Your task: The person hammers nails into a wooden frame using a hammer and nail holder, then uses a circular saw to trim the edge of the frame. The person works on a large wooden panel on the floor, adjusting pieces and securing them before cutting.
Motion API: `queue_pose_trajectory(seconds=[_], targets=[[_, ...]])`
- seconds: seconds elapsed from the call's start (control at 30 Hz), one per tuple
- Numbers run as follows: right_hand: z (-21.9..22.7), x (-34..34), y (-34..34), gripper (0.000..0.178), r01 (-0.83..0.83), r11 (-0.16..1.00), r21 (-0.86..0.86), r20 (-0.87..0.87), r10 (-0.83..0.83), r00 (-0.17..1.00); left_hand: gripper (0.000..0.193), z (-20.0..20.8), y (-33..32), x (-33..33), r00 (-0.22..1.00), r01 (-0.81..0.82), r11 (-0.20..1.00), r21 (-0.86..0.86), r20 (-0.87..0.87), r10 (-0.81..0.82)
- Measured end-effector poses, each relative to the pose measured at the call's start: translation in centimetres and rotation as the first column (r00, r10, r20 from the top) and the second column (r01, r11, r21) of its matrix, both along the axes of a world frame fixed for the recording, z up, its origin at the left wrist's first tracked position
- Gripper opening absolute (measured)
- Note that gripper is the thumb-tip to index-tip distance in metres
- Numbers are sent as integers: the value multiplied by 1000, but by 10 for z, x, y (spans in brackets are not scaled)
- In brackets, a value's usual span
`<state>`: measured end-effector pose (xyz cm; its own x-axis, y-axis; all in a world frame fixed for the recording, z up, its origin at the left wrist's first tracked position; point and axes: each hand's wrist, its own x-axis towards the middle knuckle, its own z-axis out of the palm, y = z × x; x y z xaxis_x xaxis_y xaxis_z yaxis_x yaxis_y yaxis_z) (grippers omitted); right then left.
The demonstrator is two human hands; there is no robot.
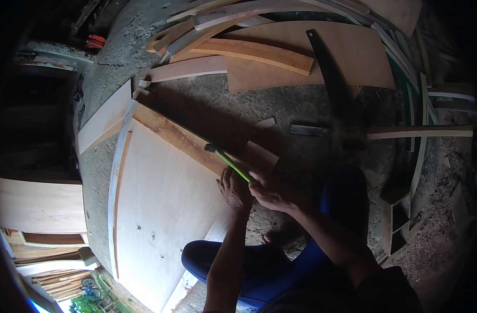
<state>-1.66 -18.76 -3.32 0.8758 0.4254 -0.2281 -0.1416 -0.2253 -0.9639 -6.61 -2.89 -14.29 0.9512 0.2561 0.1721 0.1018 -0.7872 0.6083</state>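
Observation:
My right hand (267,192) is closed round the bright green handle of a hammer (234,166). Its dark head lies close over the upper edge of a wooden strip (168,131). Beside the handle, my left hand (234,189) grips the near end of this strip, fingers over its edge; the thumb side is partly hidden. The strip borders a pale plywood panel (165,203), which also has a wooden strip (118,198) along its left side. Several small dark marks dot the panel. No nail can be made out.
Curved planks (249,52) and a plywood sheet (353,62) lie at the far side. A handsaw (327,65) leans across the sheet. A small wood block (260,155) is near the hammer. Long strips (421,133) stand at right. My blue-trousered knee (209,255) adjoins the panel.

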Motion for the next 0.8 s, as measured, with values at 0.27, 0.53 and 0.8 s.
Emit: queue_pose_trajectory(seconds=[0.27,0.53,0.8], targets=[[-46,-46,-63,26,210,897,-390,243,-119,963,31,2,52,124,975,222,822,524,-105,-196],[3,-55,-19,25,-180,924,-338,64,213,975,17,12,84,145,883,468,770,433,-189,-430],[-11,-56,-11,23,-202,839,-506,-94,179,979,16,11,87,149,865,502,739,449,-238,-442]])
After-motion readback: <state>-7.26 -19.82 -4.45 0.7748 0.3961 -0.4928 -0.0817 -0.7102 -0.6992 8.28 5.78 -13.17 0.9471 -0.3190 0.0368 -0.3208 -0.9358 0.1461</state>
